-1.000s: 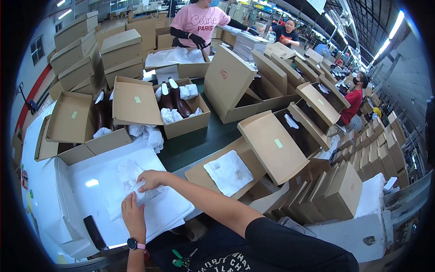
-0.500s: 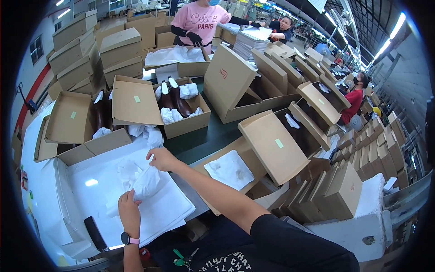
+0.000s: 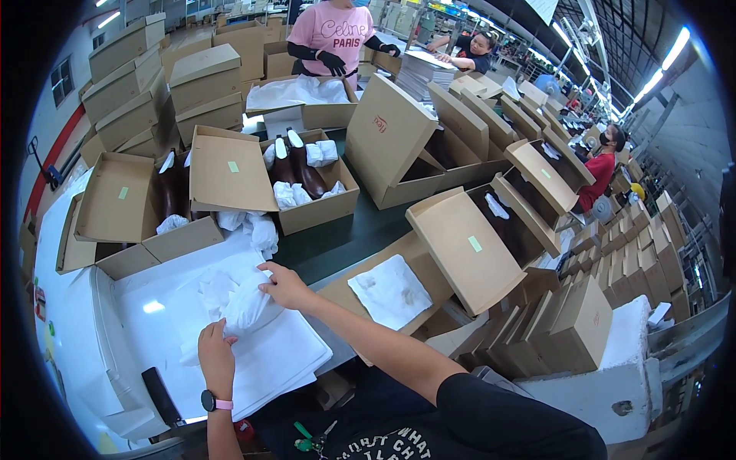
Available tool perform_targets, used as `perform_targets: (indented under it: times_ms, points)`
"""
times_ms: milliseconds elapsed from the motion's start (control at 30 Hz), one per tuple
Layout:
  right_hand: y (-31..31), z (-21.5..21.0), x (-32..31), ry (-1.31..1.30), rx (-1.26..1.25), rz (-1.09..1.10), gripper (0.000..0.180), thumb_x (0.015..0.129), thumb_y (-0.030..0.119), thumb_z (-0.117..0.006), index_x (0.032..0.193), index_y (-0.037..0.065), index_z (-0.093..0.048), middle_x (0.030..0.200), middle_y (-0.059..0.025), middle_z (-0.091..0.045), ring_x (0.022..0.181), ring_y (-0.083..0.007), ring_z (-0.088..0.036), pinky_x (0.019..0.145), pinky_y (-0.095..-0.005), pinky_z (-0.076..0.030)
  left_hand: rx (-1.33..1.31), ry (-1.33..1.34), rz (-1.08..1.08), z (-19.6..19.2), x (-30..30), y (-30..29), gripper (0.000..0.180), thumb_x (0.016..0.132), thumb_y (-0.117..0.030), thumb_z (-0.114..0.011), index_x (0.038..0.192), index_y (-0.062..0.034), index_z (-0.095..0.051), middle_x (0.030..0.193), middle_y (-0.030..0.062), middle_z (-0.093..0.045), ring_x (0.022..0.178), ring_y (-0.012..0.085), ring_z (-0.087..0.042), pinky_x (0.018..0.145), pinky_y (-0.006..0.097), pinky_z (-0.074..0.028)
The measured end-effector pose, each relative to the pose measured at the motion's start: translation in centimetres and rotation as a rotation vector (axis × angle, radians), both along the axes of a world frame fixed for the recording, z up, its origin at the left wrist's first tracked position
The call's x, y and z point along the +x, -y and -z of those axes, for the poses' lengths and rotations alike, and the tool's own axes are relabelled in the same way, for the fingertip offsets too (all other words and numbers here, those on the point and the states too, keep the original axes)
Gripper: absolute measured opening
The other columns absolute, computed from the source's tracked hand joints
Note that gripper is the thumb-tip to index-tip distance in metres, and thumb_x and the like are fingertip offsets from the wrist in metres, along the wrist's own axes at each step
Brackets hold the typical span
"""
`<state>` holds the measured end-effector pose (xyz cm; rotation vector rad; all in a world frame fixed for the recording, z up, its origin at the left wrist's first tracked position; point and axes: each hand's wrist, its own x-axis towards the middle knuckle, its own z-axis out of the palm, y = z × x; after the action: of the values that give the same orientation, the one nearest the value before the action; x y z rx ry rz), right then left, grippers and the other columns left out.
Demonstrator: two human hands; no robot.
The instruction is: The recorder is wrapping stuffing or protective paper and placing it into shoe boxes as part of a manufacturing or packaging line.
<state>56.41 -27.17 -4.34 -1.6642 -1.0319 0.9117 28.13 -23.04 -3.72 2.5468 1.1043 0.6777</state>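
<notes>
A crumpled piece of white tissue paper (image 3: 249, 303) lies bunched over a stack of flat white sheets (image 3: 284, 345). My left hand (image 3: 217, 353) pinches its near edge between thumb and fingers. At its far right edge, my right hand (image 3: 282, 285) is closed on the same paper. Just beyond, more wadded tissue (image 3: 259, 231) rests against an open cardboard box (image 3: 318, 203) holding dark brown boots (image 3: 308, 175) with white paper in their tops. Another open box (image 3: 172, 239) with brown boots stands to its left.
A white cloth (image 3: 389, 291) lies on cardboard to the right, beside a tilted box lid (image 3: 468, 249). A dark phone-like object (image 3: 161, 395) sits at the near left. Across the dark green table stand more boxes (image 3: 391, 130) and a co-worker in pink (image 3: 330, 38).
My right hand has moved slightly right and nearer, drawing the tissue paper with it. My left hand stays almost in place on the paper. A co-worker at the back leans over the paper stack.
</notes>
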Motion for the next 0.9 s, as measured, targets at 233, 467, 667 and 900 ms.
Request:
perform_targets:
  times_ms: [233, 467, 667, 900]
  points:
    - [-0.1, 1.7, 1.7, 0.471, 0.154, 0.233, 0.043, 0.103, 0.007, -0.071, 0.146, 0.003, -0.065, 0.112, -0.0173, -0.074, 0.099, -0.0353, -0.071, 0.090, -0.0475, -0.058, -0.001, 0.023, 0.043, 0.3, 1.2, -1.1, 0.043, 0.087, 0.001, -0.081, 0.129, 0.0052, -0.074, 0.118, 0.0218, -0.075, 0.115, 0.0422, -0.069, 0.102, 0.050, -0.055]
    - [1.1, -1.7, -7.4, 0.797, 0.545, -0.362, 0.048, 0.093, 0.013, -0.082, 0.137, -0.001, -0.068, 0.138, -0.0199, -0.069, 0.134, -0.0381, -0.063, 0.118, -0.0469, -0.050, -0.087, -0.098, 0.050, 0.2, 0.1, -3.4, 0.038, 0.090, 0.000, -0.076, 0.128, 0.0051, -0.076, 0.120, 0.0246, -0.077, 0.114, 0.0447, -0.070, 0.102, 0.052, -0.056]
    - [-0.9, 1.5, -6.9, 0.745, 0.323, -0.419, 0.042, 0.095, 0.014, -0.081, 0.133, -0.001, -0.071, 0.132, -0.0201, -0.072, 0.131, -0.0380, -0.066, 0.116, -0.0466, -0.050, -0.107, -0.081, 0.094, 0.5, 0.6, -5.2, 0.036, 0.092, -0.006, -0.076, 0.127, 0.0045, -0.077, 0.115, 0.0230, -0.077, 0.112, 0.0435, -0.071, 0.099, 0.052, -0.056]
    - [-5.6, -0.5, -8.5, 0.854, 0.036, -0.541, 0.024, 0.092, 0.012, -0.082, 0.112, -0.001, -0.082, 0.116, -0.0212, -0.078, 0.117, -0.0402, -0.074, 0.102, -0.0477, -0.059, -0.288, -0.105, 0.061, 0.4, 0.2, -7.0, 0.037, 0.094, -0.002, -0.072, 0.131, 0.0036, -0.074, 0.121, 0.0235, -0.076, 0.117, 0.0452, -0.069, 0.104, 0.052, -0.055]
